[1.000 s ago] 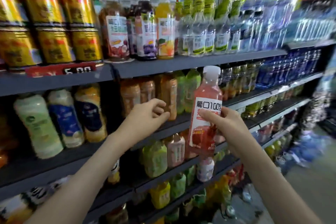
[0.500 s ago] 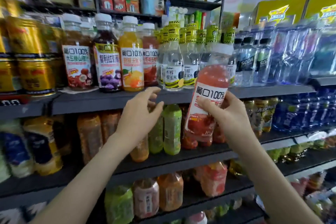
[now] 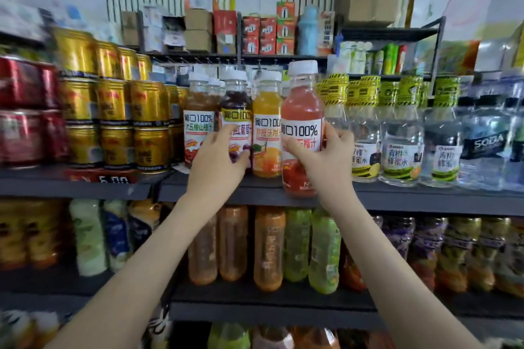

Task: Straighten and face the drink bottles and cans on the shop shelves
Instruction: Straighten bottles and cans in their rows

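Upright, the pink juice bottle (image 3: 302, 133) sits gripped in the right hand (image 3: 326, 156); left hand (image 3: 219, 159) cups the purple bottle (image 3: 236, 110).

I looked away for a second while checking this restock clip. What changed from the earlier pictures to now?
The right hand carried the red juice bottle up from the lower shelves to the juice row, beside the orange juice bottle; its base hangs at the shelf edge. The left hand rose onto the purple grape bottle. The right hand's grip and the label facing out stayed unchanged.

Cans (image 3: 113, 110) left of juice bottles (image 3: 266, 127); water bottles (image 3: 397, 133) right, same shelf (image 3: 397, 197).
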Demonstrator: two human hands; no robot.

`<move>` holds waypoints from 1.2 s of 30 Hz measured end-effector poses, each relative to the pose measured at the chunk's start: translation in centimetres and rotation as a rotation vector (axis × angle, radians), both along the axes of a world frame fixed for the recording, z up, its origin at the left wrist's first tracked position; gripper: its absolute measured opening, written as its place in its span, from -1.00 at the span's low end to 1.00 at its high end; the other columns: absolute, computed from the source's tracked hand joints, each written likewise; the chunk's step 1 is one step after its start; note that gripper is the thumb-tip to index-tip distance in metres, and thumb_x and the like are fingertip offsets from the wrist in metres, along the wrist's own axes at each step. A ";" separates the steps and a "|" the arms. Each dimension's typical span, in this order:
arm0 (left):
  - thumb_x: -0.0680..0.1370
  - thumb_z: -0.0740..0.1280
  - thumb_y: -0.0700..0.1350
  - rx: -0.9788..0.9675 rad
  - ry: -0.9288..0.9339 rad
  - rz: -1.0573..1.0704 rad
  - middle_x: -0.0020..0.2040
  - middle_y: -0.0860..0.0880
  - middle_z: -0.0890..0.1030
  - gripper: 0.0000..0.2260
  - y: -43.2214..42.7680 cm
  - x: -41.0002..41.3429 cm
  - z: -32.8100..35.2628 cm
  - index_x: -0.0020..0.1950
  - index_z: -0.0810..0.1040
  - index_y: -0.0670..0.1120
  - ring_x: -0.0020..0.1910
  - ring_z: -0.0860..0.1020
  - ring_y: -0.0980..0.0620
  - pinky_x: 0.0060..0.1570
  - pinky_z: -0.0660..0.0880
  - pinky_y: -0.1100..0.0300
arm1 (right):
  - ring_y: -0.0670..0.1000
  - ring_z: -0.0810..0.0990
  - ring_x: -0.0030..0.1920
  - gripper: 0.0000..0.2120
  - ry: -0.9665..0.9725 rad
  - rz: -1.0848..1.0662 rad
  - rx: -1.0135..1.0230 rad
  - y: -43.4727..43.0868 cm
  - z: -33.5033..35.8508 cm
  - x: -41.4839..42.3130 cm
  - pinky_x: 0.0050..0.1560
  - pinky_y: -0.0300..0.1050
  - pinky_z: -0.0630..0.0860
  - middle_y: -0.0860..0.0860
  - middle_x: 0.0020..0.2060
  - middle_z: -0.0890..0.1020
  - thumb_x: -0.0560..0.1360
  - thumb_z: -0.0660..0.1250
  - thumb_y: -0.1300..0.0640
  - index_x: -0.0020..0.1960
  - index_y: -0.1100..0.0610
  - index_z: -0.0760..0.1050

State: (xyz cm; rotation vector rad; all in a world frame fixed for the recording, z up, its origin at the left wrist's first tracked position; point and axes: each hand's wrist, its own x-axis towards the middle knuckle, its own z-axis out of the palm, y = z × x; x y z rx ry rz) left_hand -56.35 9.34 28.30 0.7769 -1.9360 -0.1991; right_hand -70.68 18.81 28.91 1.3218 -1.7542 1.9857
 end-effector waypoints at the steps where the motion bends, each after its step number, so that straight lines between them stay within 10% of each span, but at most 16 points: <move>1: 0.55 0.31 -0.06 -0.001 -0.001 0.002 0.25 -0.07 0.42 -0.54 -0.3 0.0 0.1 0.43 0.30 0.03 0.01 0.42 0.07 -0.01 0.36 0.22 | 0.04 0.35 0.15 -0.70 0.002 0.001 0.015 -0.3 0.0 0.0 0.26 0.01 0.40 -0.02 -0.02 0.33 0.33 0.51 -0.14 -0.05 -0.04 0.52; 8: 0.53 0.35 -0.02 0.032 0.004 0.016 0.35 -0.11 0.32 -0.41 -2.9 -0.4 0.2 0.49 0.18 0.01 0.30 0.35 -0.06 0.12 0.33 0.20 | 0.10 0.33 0.29 -0.22 0.207 -0.246 0.056 -2.2 -0.4 0.2 0.30 -0.09 0.27 0.14 0.27 0.44 0.43 0.43 -0.10 0.46 0.25 0.19; 25: 0.47 0.43 -0.02 0.162 -0.075 -0.156 0.13 -0.04 0.56 -0.04 -6.5 -1.3 0.6 0.52 -0.30 0.05 -0.18 0.52 0.09 -0.15 0.47 0.18 | 0.29 0.49 0.05 -0.26 0.599 -0.697 0.161 -3.9 -2.8 0.8 -0.10 0.09 0.54 0.33 0.14 0.48 0.38 0.49 0.29 0.48 0.26 0.24; 36: 0.46 0.45 -0.02 0.124 -0.039 -0.222 0.15 0.03 0.52 -0.06 -6.7 -0.3 0.4 0.53 -0.23 0.07 -0.25 0.52 0.19 -0.20 0.41 0.37 | 0.38 0.40 0.26 -0.13 0.636 -0.681 0.402 -4.2 -3.2 -0.3 0.25 0.19 0.39 0.37 0.33 0.36 0.37 0.52 0.16 0.48 0.40 0.11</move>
